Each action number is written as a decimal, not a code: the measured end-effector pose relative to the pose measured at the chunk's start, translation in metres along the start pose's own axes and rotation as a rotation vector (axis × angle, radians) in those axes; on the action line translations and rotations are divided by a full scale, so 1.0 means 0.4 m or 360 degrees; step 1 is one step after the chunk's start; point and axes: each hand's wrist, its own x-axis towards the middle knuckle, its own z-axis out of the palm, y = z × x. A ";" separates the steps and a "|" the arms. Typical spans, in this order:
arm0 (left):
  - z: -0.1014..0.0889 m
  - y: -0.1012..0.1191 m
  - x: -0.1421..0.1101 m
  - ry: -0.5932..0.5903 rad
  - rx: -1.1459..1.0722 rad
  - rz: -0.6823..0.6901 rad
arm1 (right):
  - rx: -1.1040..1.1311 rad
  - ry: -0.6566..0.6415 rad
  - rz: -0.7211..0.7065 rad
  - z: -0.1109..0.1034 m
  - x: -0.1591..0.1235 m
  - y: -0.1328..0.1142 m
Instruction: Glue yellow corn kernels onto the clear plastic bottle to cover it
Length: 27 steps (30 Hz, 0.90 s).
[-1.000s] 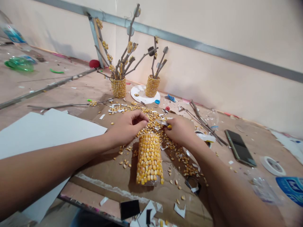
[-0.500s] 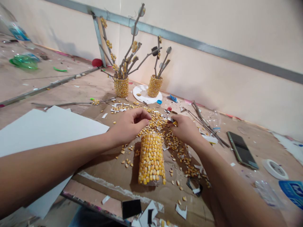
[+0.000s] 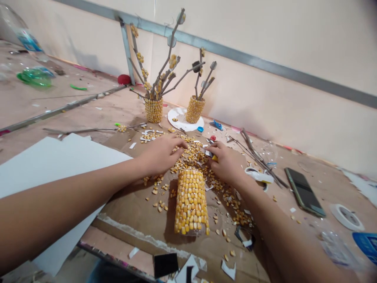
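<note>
My left hand [image 3: 165, 154] reaches over a spread of loose corn kernels [image 3: 193, 151], its fingers bent and apart at the pile's left side. Across from it, my right hand [image 3: 225, 161] is closed around what looks like a yellow cutter knife [image 3: 215, 158]; a pale blade-like tip points toward the kernels. Between my forearms a cylinder covered with corn kernels [image 3: 191, 202] lies on the brown cardboard [image 3: 141, 224]. Its near end shows a bare clear plastic rim. Neither hand touches it.
Behind stand two kernel-covered pots, a left one [image 3: 154, 111] and a right one [image 3: 194, 110], holding twigs. White sheets [image 3: 59, 165] lie left. To the right are loose twigs [image 3: 256, 153], a glue bottle [image 3: 260, 175], a phone [image 3: 304, 192] and a tape roll [image 3: 347, 217].
My left hand's fingers have stretched and lowered toward the kernels. My right hand has shifted slightly left with the cutter knife. The whole view has moved a little.
</note>
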 end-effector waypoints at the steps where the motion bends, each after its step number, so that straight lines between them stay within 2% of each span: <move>1: 0.006 -0.007 0.001 -0.0030 0.0109 0.0032 | 0.0024 -0.0024 -0.0040 0.005 0.005 -0.005; 3: 0.017 -0.018 0.003 -0.0063 0.0204 0.0019 | 0.0058 -0.0075 -0.0104 0.014 0.014 -0.018; 7: 0.018 -0.024 0.006 -0.0014 0.0144 -0.0054 | 0.0070 -0.0118 -0.0120 0.027 0.027 -0.040; 13: -0.006 0.014 -0.009 0.0130 0.0018 0.0008 | 0.0079 -0.0109 -0.0053 0.027 0.027 -0.040; 21: -0.007 0.033 -0.024 0.0103 -0.0046 0.0001 | 0.0171 -0.0097 0.0015 0.029 0.024 -0.038; 27: 0.001 0.040 -0.026 0.0058 -0.0176 -0.0043 | 0.0494 -0.0088 -0.0037 -0.017 0.014 -0.044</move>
